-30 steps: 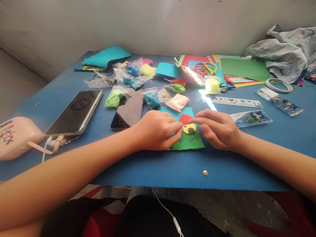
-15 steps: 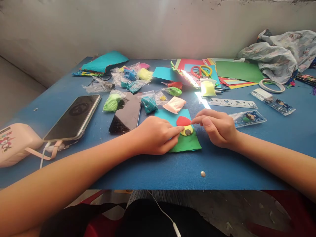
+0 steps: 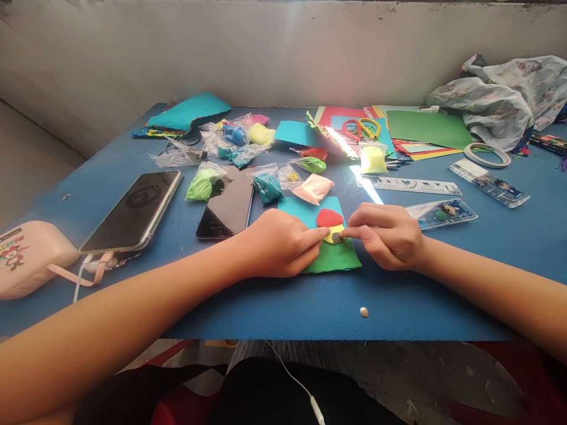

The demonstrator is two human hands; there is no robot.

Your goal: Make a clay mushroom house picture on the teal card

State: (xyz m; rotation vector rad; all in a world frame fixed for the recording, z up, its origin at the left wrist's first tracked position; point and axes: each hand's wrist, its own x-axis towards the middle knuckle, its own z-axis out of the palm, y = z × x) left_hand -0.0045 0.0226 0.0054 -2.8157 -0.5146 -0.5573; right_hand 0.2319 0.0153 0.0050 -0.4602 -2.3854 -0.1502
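Observation:
A small card, blue at the top and covered with green clay (image 3: 334,258) at the bottom, lies on the table. On it sits a flat red clay piece (image 3: 329,218) above a yellow clay piece (image 3: 333,232) with a dark patch. My left hand (image 3: 286,243) rests on the card's left side, its index fingertip on the yellow piece's left edge and its other fingers curled. From the right, my right hand (image 3: 385,235) touches the yellow piece near the dark patch with its index fingertip, the other fingers bent. Neither hand grips anything visible.
Behind the card lie a peach clay packet (image 3: 313,188), a teal clay bag (image 3: 268,187) and a dark tablet (image 3: 227,206). A phone (image 3: 133,209) is at left. A ruler (image 3: 410,183), scissors (image 3: 362,128), coloured paper (image 3: 429,128) and a tape roll (image 3: 487,154) are at right.
My right index fingertip has moved down from beside the red piece to the yellow piece's right side. My left hand has stayed almost in place.

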